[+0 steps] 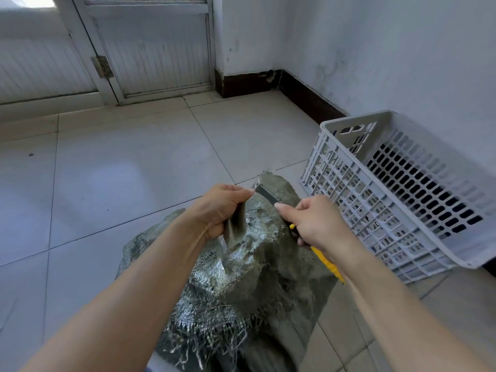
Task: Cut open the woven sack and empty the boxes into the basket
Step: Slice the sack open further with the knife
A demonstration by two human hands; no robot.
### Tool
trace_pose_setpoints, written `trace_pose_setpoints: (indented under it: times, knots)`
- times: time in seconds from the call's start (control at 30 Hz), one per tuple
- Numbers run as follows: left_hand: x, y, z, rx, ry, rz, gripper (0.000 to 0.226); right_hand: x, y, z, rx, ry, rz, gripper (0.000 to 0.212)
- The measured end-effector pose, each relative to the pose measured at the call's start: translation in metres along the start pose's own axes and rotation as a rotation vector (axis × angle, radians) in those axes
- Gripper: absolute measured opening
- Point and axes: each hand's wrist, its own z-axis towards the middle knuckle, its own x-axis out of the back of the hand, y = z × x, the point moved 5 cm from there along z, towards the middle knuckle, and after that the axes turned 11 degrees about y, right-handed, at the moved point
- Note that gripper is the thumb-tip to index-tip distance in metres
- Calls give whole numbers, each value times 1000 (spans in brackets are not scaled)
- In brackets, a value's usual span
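A lumpy grey-green woven plastic sack (pixel 241 269) with frayed threads at its near end lies on the pale tiled floor (pixel 120 170). The left hand (pixel 222 210) pinches a raised fold of the sack, fingers closed on the fabric. The right hand (pixel 314 221) grips a yellow-handled utility knife (pixel 326 260), its dark blade pointing toward the fold. A white slotted plastic basket (pixel 375 194) stands tilted just right of the sack, near the wall.

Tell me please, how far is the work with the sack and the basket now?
Early stage. Done: nothing certain; the woven sack looks frayed at its near edge. In hand: the left hand pinches up sack fabric while the right hand holds a yellow utility knife, blade at the fabric. Left: no boxes visible, and the basket looks empty.
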Motion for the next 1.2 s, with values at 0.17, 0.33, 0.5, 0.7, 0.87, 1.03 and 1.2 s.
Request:
trace_pose_setpoints:
  times: [0.17, 0.33, 0.5, 0.7, 0.87, 1.03, 1.2]
  knots:
    - [-1, 3, -2, -39, -5, -22, 22, -13, 10, -7, -176, -56, 148, 45]
    - [-38, -26, -25, -27, -223, 248, 17, -5, -2, 5, -294, -47, 375, 40]
    - [-26, -20, -18, -41, -125, 242, 22, 22, 14, 8, -271, 6, 181, 36]
    - [-18, -6, -18, -18, -241, 169, 18, 33, 0, 13, -74, 1, 151, 27]
    - [-22, -1, -22, -2, -282, 113, 23, 31, -24, 3, 100, -55, 181, 11]
    - [-26, 1, -27, 16, -352, 38, 25, 11, -20, -9, 132, -188, 102, 12]
    - [-28, 1, -30, -11, -349, 83, 24, 10, -19, -6, 139, -159, 73, 15]
